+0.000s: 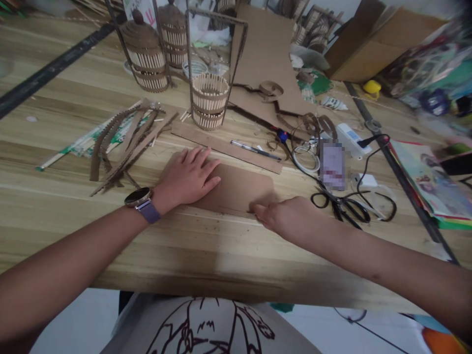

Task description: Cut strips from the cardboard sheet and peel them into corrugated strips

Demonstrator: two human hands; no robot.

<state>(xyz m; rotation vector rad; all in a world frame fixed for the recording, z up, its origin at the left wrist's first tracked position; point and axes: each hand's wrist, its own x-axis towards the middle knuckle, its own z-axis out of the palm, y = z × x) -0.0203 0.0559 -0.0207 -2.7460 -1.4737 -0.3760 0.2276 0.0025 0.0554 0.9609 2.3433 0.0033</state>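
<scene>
Table front: the wooden tabletop (206, 268) is supporting the work close to the body, apparently for easy reach.
Right hand: this hand (285, 216) is curling at the cardboard piece's near right corner; whether the fingers are pinching the edge or holding something small, I cannot tell.
Cardboard piece: it (243, 184) is lying flat beneath the left hand, probably so the table is backing it evenly.
Left hand: this hand (190, 177) is spreading, unclenched, over the left part, seemingly keeping it from sliding.
Scissors: they (338, 200) are resting off to the right, likely within reach.
Strip and pen: the cardboard strip (221, 149) is lying just beyond the piece, with the pen (254, 150) resting on it.
Open basket: it (209, 110) is standing upright beyond the strip, probably leaving the working area free.
</scene>
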